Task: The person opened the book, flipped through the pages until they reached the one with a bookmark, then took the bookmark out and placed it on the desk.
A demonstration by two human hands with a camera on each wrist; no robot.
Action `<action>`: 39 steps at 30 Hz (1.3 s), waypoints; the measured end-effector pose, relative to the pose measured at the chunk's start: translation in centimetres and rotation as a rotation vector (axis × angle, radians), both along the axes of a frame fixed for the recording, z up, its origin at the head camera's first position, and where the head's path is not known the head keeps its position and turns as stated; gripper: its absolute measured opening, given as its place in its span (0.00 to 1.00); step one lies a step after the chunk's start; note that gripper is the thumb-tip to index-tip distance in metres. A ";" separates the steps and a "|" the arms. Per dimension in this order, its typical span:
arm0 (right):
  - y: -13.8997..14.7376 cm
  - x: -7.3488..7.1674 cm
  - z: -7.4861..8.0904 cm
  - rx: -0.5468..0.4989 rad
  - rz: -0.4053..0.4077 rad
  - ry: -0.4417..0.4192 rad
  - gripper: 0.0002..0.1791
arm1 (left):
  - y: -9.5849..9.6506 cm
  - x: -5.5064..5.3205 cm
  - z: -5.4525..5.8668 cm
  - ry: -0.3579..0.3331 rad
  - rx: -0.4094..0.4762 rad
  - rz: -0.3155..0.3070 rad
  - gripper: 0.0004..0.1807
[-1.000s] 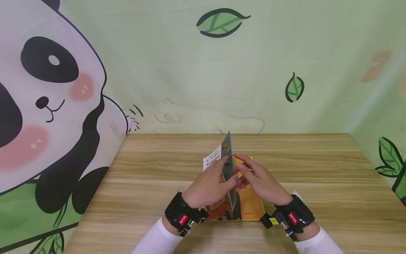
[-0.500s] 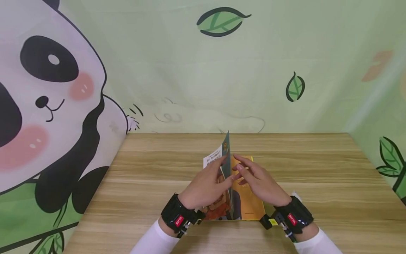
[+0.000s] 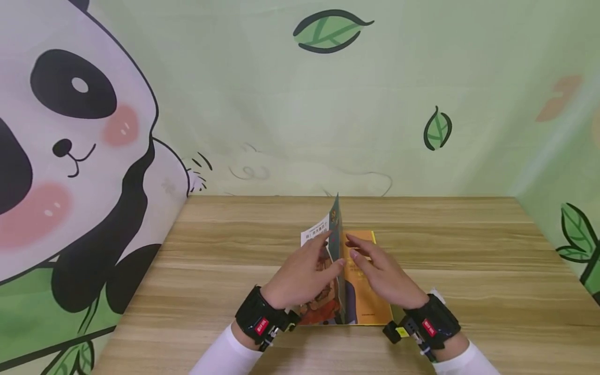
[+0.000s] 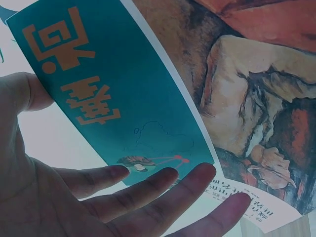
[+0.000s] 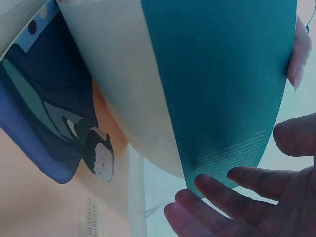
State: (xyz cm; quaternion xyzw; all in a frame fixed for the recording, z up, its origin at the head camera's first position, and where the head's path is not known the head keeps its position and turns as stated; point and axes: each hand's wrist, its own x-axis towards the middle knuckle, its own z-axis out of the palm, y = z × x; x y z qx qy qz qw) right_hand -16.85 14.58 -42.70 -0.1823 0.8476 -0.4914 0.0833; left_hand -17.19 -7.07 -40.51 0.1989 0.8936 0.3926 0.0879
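Observation:
A picture book (image 3: 370,304) stands partly opened on the table, its teal flap (image 3: 335,224) upright between my two hands. To its left lies a painted cover with a white band of text; to its right, an orange page. My left hand (image 3: 300,276) is at the flap's left side, fingers extended. In the left wrist view the thumb passes behind the edge of the flap (image 4: 108,74), its tip hidden, with fingertips (image 4: 207,173) over the lower border. My right hand (image 3: 391,276) hovers above the orange page, fingers relaxed and apart, fingertips (image 5: 202,182) near the teal face.
The book rests on a wood-grain table (image 3: 225,234). Behind it hangs a pale green backdrop (image 3: 281,114) with leaves and a large panda (image 3: 94,156). Both wrists carry black camera bands (image 3: 433,325).
My right fingertips have drawn away from the left thumb, leaving more space between them. The left hand has shifted slightly left. The teal flap stays upright.

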 end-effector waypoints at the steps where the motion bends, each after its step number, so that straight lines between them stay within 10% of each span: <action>1: 0.0 0.0 -0.1 0.005 0.003 -0.008 0.32 | 0.0 0.0 0.0 -0.005 0.002 0.001 0.43; 12: 0.0 0.3 -0.9 0.173 -0.010 -0.090 0.34 | -0.2 0.1 -0.1 0.007 0.001 -0.005 0.44; 39: -0.5 0.5 -3.6 0.394 -0.011 0.024 0.27 | -0.3 0.4 0.4 0.115 -0.010 -0.075 0.30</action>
